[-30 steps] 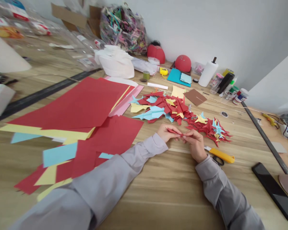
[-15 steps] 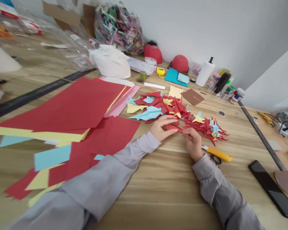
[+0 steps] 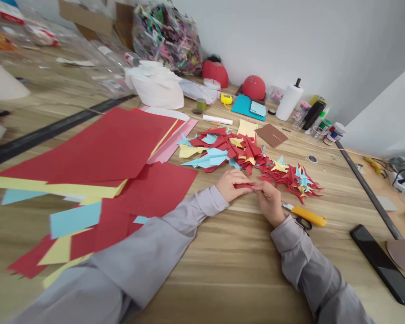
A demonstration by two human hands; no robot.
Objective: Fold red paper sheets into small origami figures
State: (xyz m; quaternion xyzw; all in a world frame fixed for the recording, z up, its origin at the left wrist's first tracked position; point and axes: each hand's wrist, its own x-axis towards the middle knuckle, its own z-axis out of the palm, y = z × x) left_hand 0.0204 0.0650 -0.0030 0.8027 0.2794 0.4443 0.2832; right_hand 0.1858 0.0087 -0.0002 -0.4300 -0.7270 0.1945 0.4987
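You've got a small folded red paper (image 3: 243,185) pinched between your left hand (image 3: 231,185) and right hand (image 3: 269,202), right over the wooden table (image 3: 202,288). Just past them there's a big heap of pointy folded paper shapes (image 3: 229,150) in red, yellow and blue. A yellow utility knife (image 3: 308,216) sits by your right hand, black-handled scissors (image 3: 303,223) tucked against it, and loose red paper sheets (image 3: 97,144) lie off to your left.

Single view from a camera worn on the head, facing forward and down over the desk (image 3: 202,292), close above the left hand (image 3: 231,185) and right hand (image 3: 270,203), with both sleeved forearms (image 3: 138,256) rising from the bottom edge, and wide enough to take in the far wall (image 3: 290,45) along the top.
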